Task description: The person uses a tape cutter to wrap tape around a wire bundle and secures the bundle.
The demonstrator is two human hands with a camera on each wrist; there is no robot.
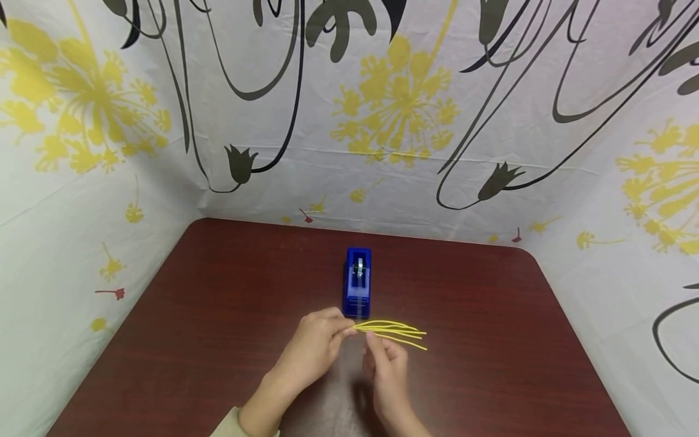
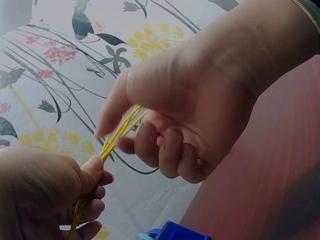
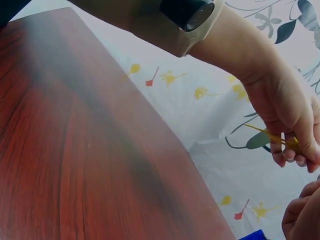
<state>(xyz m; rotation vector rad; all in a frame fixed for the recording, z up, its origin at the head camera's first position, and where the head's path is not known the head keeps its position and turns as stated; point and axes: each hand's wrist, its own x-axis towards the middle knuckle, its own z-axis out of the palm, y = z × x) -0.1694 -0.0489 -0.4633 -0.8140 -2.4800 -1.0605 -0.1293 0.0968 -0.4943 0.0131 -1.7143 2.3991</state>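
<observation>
My left hand [image 1: 312, 345] pinches one end of a bunch of thin yellow strands [image 1: 395, 328], which look like wires or cords. The strands fan out to the right in the head view. My right hand [image 1: 389, 370] has its thumb and curled fingers on the bunch, close beside the left fingertips. In the left wrist view the strands [image 2: 120, 131] run between the two hands. Just beyond the left fingertips stands a blue tape dispenser [image 1: 358, 305], its roll [image 1: 358, 267] at the far end. The right wrist view catches only part of the strands [image 3: 265, 132].
The dark red-brown table [image 1: 218, 303] stretches out on both sides of the hands. White cloth with yellow and grey flower prints [image 1: 327, 200] hangs along its far side and both flanks. A dark round device [image 3: 197, 15] sits on a sleeve cuff.
</observation>
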